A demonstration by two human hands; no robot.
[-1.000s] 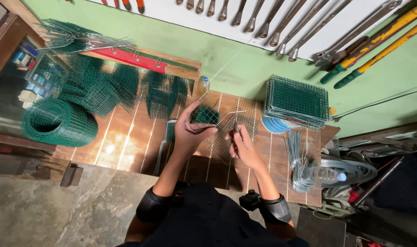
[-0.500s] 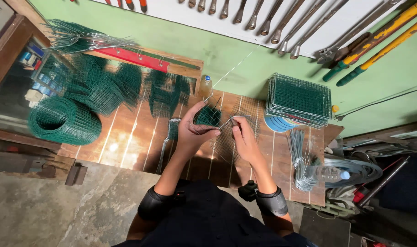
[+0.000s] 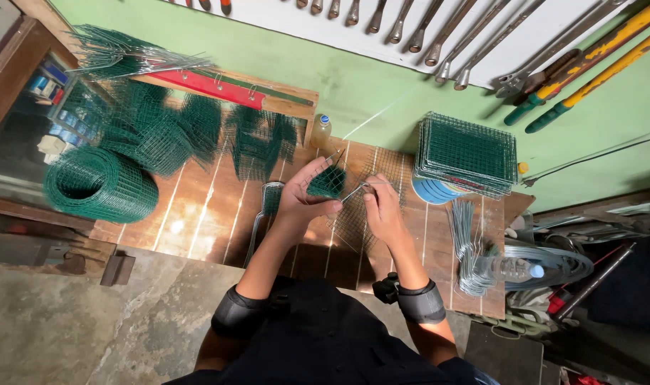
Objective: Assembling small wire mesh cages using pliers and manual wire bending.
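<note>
Fingers of left hand point(image 3: 303, 196) clamped on green mesh piece point(image 3: 328, 182), right hand point(image 3: 382, 210) pinching wire point(image 3: 355, 191).

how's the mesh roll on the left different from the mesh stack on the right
The mesh roll is one sheet wound into an open-cored cylinder lying on its side; the mesh stack is flat rectangular panels piled up. The roll sits near the bench's left edge, the stack by the green wall. Both are green wire grid.

Both hands raised together over the wooden board point(image 3: 196, 214), forearms converging.
Left hand point(image 3: 305, 194) curled, fingers wrapped in a grip, thumb up, above board centre. Right hand point(image 3: 383, 214) just beside it, fingertips pinched tight, knuckles up. Both forearms bare, dark bands at the elbows, elbows tucked near the board's near edge.
</note>
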